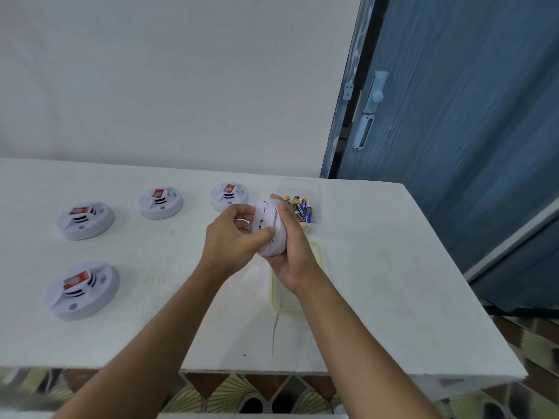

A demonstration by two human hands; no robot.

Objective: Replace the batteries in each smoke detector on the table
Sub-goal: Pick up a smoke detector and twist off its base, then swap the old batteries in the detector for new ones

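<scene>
Nearest you, your left hand (239,234) and right hand (290,258) both grip one smoke detector (269,228), fingers curled round its rim, above the right half of the tabletop (378,267). Four other detectors (82,290) lie toward the left and far edges. A tub of batteries (302,207) sits near the far edge. Judged: this unit is being opened; whether the others are done cannot be told.

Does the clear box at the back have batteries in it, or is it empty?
Not empty. Several batteries show inside the clear box, just behind the held smoke detector.
</scene>
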